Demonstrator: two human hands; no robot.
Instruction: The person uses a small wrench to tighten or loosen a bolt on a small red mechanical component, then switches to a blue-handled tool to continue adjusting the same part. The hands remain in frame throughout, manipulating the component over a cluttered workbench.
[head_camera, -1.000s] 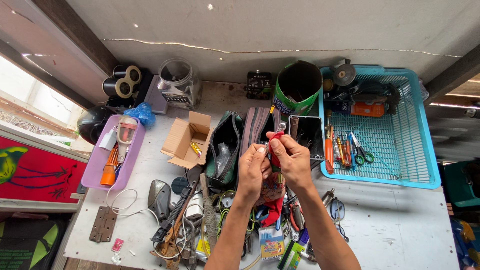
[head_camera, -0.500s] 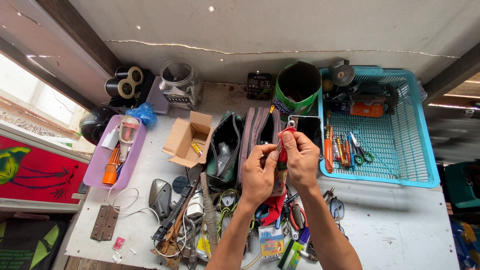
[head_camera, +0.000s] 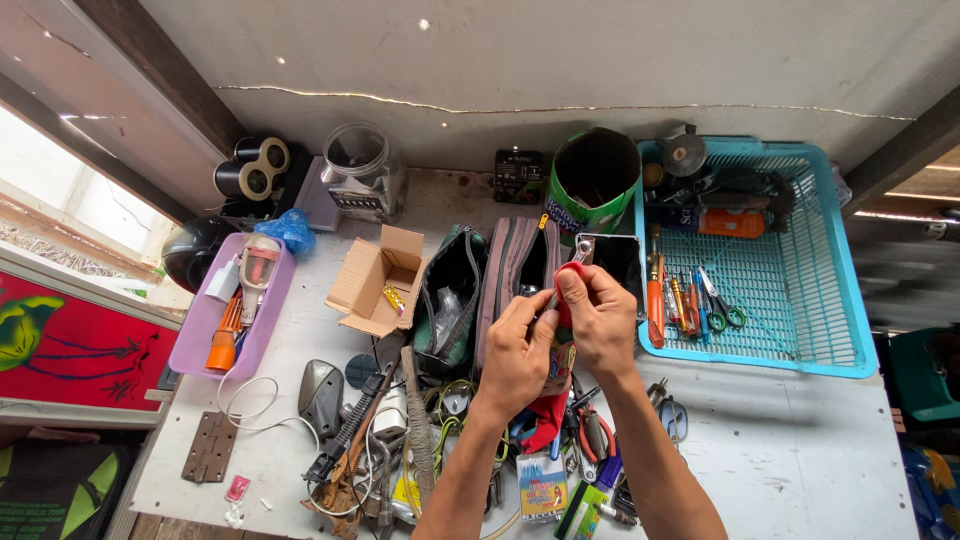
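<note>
Both hands, left hand (head_camera: 515, 355) and right hand (head_camera: 600, 320), are closed on a small red-handled metal tool (head_camera: 563, 300), pinched between the fingers (head_camera: 572, 285), above the grey desk (head_camera: 800, 450).

this looks like a small home workshop or repair corner, set against a rough plaster wall with dark timber beams beside a bright window opening. a worn white table (head_camera: 800, 440) is crowded with hand tools: pliers and cutters (head_camera: 590, 435), a hammer (head_camera: 420, 425), a metal hinge (head_camera: 208, 447), loose wire (head_camera: 245, 400), open tool pouches (head_camera: 520, 270) and a small cardboard box (head_camera: 372, 282). a blue plastic basket (head_camera: 800, 290) holds screwdrivers (head_camera: 655, 295), scissors (head_camera: 722, 300) and spray cans, a purple tray (head_camera: 200, 330) holds more bits, and rolls of tape (head_camera: 252, 168) sit by the wall.
</note>
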